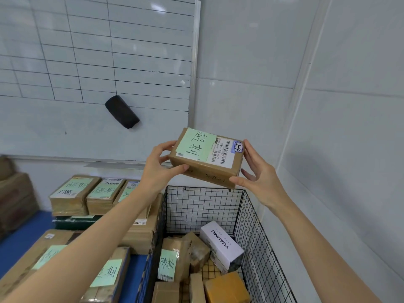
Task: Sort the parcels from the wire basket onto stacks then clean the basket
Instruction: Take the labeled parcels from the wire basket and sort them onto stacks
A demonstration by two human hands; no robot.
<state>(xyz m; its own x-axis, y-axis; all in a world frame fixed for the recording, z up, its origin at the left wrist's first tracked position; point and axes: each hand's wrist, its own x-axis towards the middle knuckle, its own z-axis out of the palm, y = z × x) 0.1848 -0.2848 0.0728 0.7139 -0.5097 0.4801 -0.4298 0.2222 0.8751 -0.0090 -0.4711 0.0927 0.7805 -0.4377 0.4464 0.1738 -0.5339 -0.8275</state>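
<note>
Head view: both hands, left (157,169) and right (260,174), pinch a brown parcel (206,158) by its ends, tilted, above the wire basket (251,217) of parcels.

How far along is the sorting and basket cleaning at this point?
Done: labelled parcels sit in stacks left of the wire basket. In hand: the left hand and right hand hold a brown parcel with a green note above the basket. Left: the basket holds more, including a white box and a yellow parcel, so sorting is unfinished and cleaning has not begun.
</note>
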